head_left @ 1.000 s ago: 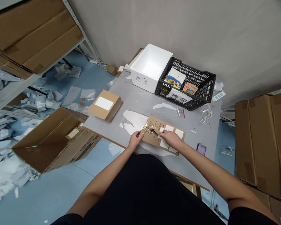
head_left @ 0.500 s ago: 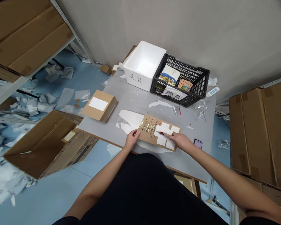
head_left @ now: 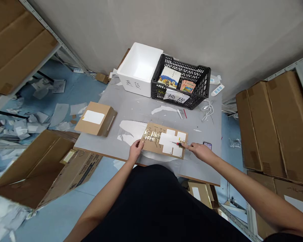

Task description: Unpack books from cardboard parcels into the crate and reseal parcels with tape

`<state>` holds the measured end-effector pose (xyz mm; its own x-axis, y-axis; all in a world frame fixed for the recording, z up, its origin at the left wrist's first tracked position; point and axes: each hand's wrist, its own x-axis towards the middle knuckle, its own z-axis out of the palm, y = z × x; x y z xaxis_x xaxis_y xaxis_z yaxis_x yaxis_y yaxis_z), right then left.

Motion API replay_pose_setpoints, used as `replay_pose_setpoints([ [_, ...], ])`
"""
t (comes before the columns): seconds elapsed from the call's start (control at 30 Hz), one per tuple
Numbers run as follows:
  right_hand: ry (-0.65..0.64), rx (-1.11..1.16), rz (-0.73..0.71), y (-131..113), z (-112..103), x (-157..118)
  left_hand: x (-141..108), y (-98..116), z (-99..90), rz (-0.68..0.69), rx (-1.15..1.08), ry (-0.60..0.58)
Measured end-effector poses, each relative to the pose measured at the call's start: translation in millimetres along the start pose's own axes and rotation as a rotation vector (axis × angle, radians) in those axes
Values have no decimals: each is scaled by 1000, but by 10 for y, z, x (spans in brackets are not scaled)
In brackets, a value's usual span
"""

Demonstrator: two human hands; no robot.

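The brown cardboard sheet (head_left: 151, 144) is held flat on the grey desk (head_left: 141, 111), directly in front of the wearer. White paper patches (head_left: 170, 141) are seen on its right half and strips of gold tape (head_left: 149, 136) on its left half. A slim tool (head_left: 179, 144) with a red grip is carried by the right hand (head_left: 201, 152); its exact kind is too small to be told. The tool's point is now found at the right end of the white patches, near the sheet's right edge, whereas a second earlier it was recorded further left, and before that over the taped area. The tool has therefore been drawn rightward across the sheet, and the right hand now sits just beyond that edge. The right fingers are brought together on the tool. The left hand (head_left: 135, 150) is laid on the sheet's lower left edge, with its fingers slightly apart and pressed down, clamped on nothing. Part of a torn white film (head_left: 131, 129) is seen beside the sheet, and a phone (head_left: 207, 145) lies near the right hand. Farther up the desk, a white foam box (head_left: 131, 84) and a black plastic crate (head_left: 156, 95) holding books (head_left: 169, 76) are noted, with a kraft mailer box (head_left: 101, 129) to the left.
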<state>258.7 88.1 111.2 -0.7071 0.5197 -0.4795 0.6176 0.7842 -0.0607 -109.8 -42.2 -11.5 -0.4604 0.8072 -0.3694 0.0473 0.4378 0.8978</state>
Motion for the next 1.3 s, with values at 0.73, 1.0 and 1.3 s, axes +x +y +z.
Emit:
replay_pose_setpoints([
  [0.73, 43, 23, 79, 376, 377, -697, -40, 36, 91, 14, 83, 51],
  [1.0, 75, -23, 88, 403, 465, -814, -57, 62, 90, 3, 121, 47],
  [1.3, 203, 347, 380, 397, 805, -1234, 41, 82, 12, 97, 198, 22],
])
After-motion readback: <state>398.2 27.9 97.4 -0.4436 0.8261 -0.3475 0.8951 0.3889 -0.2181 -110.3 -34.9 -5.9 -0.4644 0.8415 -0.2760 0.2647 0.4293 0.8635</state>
